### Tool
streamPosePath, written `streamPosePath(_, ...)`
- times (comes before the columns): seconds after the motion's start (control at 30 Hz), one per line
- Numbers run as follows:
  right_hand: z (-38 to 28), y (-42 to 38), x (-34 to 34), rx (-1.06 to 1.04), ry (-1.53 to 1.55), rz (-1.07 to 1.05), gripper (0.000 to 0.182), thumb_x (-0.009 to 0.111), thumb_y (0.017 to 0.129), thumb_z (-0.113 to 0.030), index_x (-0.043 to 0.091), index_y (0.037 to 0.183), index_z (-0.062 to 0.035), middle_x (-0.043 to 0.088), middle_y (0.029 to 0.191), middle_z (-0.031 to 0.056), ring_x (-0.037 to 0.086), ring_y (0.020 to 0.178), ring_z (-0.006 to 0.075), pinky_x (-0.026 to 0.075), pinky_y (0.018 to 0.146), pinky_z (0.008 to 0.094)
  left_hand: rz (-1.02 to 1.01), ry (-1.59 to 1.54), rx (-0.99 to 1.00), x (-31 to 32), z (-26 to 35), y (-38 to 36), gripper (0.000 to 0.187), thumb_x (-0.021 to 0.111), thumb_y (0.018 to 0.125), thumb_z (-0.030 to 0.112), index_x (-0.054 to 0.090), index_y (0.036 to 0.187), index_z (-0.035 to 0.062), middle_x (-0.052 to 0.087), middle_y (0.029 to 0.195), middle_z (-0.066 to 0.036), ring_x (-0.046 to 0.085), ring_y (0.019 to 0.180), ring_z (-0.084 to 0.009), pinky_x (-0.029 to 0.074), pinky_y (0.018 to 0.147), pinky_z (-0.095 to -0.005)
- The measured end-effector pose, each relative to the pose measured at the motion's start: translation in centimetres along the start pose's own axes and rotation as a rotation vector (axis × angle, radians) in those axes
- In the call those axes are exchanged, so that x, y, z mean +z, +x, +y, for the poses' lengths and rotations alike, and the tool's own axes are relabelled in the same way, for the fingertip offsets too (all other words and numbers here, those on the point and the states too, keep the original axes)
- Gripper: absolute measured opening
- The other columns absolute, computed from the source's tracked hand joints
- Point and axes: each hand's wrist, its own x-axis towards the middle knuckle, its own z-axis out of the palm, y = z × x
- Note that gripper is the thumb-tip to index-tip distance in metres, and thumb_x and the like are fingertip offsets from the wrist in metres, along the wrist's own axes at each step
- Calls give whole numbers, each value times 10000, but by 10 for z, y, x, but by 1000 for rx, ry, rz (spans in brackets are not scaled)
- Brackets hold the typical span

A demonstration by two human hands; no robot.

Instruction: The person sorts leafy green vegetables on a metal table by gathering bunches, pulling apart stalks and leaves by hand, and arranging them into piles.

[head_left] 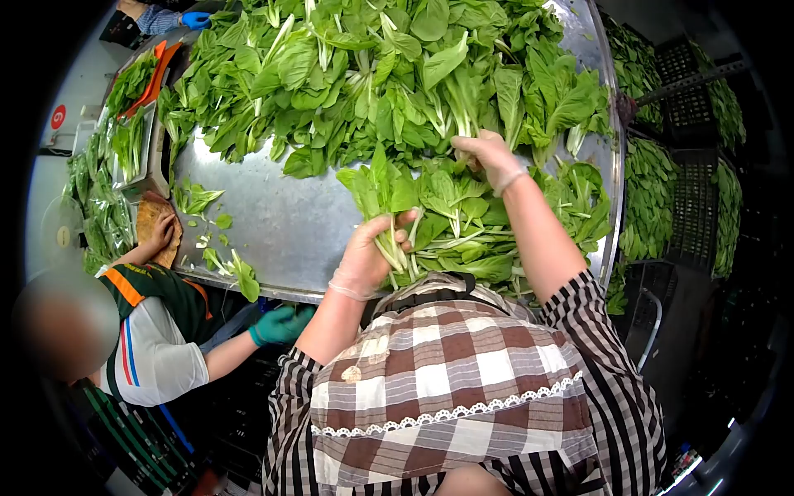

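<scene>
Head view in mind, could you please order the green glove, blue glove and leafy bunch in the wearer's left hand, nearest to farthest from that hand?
1. Leafy bunch, held in the left hand.
2. Green glove, picture's lower left.
3. Blue glove, picture's upper left.

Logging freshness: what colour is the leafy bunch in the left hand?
Leafy bunch: bright green, with paler stems; best in head view.
</scene>
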Motion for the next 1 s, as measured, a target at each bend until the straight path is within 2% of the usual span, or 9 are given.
streamPosePath(0.07,-21,-29,-5,2,16,-120,251,752,834,-255,592,917,-80,667,787,34,551,624,75,459,607,239,0,-23,22,1,4,-2,392,617,899,172,524,1250,23,656,1146,-115,521,730,-126,477,747,-332)
streamPosePath(0.17,-40,-75,-17,37,127,-385,285,747,845,-260,605,971,-47,692,819,57,572,603,96,469,560,244,-27,-28,76,-4,7,1,371,627,893,197,549,1224,48,635,1098,-88,506,711,-119,447,742,-324)
streamPosePath(0.2,-34,-82,-21,29,223,-453,305,731,857,-257,631,985,1,717,847,71,595,593,88,484,535,214,-26,-26,90,-3,9,1,357,626,892,204,557,1205,45,619,1065,-68,502,725,-124,444,760,-334)
streamPosePath(0.33,15,-75,-27,149,34,-216,367,722,874,-261,634,1099,16,725,862,73,632,602,81,506,556,219,-2,-5,134,-10,8,4,342,629,894,204,568,1192,47,632,1031,-71,527,747,-149,454,778,-359)
streamPosePath(0.43,37,-77,-27,150,78,-93,379,707,885,-206,606,1162,33,726,876,74,639,608,77,502,548,202,49,14,124,-10,2,3,313,635,901,214,575,1163,53,642,993,-80,556,763,-167,471,778,-378)
streamPosePath(0.6,51,-57,-16,33,-85,-5,240,744,850,-174,673,958,28,658,747,47,557,583,99,439,539,229,87,-44,102,-8,-10,4,287,653,912,252,574,1124,76,641,964,-86,572,753,-187,488,750,-389)
streamPosePath(0.7,53,-47,-11,-156,-207,81,215,747,839,-143,674,947,29,647,747,42,543,605,101,433,562,235,93,-61,112,5,-9,-2,280,655,920,267,569,1122,93,636,944,-81,571,744,-181,497,736,-375)
streamPosePath(0.87,31,-73,-7,-52,67,-19,153,738,848,-131,627,900,-41,678,802,54,593,640,111,474,617,233,146,-104,198,-8,-14,5,214,671,918,206,576,1070,91,610,895,-50,566,737,-161,507,736,-358)
streamPosePath(1.0,34,-94,6,-60,303,-128,161,731,861,-111,612,939,-36,696,834,76,632,680,127,509,635,243,176,-91,261,-1,-17,16,153,683,906,126,593,1012,62,578,860,-29,547,729,-149,517,755,-345)
